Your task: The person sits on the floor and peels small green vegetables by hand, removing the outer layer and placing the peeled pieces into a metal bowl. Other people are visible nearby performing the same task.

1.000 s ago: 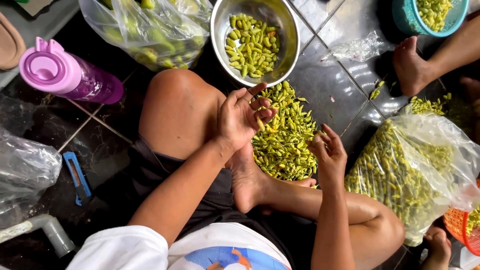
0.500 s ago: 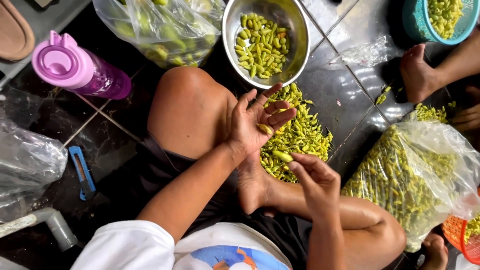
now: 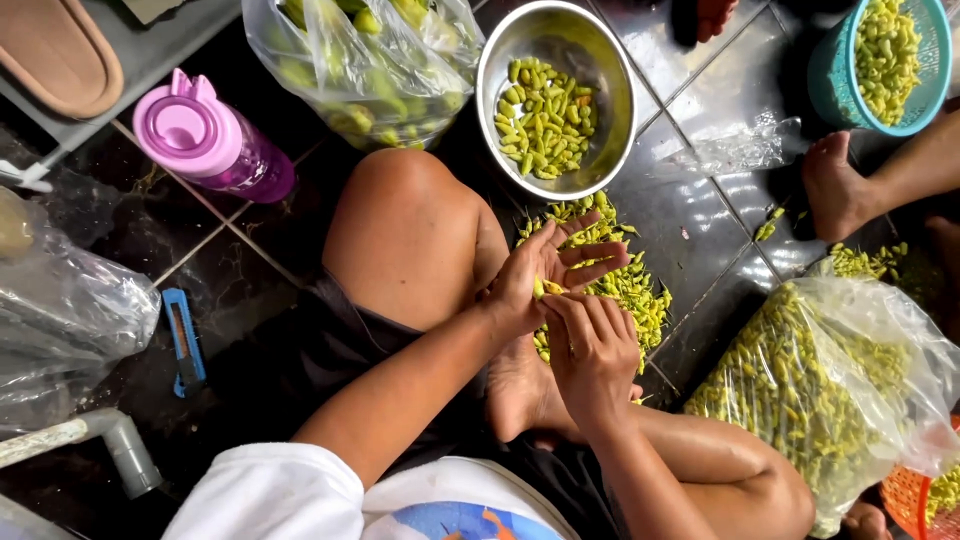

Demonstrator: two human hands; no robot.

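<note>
I sit cross-legged on a dark tiled floor. My left hand (image 3: pixel 535 275) holds a small yellow-green chili (image 3: pixel 550 288) in its palm, fingers spread. My right hand (image 3: pixel 592 348) meets it from below, its fingertips pinching the same chili. Under both hands lies a loose pile of yellow-green chilies (image 3: pixel 625 285) on the floor. A steel bowl (image 3: pixel 618 90) with several chilies stands just beyond my knee.
A clear bag of green fruit (image 3: pixel 370 60) and a purple bottle (image 3: pixel 215 145) lie at the upper left. A blue box cutter (image 3: pixel 184 340) is on the left. A big bag of chilies (image 3: pixel 820 390) sits right. Another person's foot (image 3: pixel 835 190) and a teal basket (image 3: pixel 830 70) are upper right.
My right hand has moved left and up to join my left hand at the chili. The view has shifted, so the bowl and bottle sit lower in the picture.
</note>
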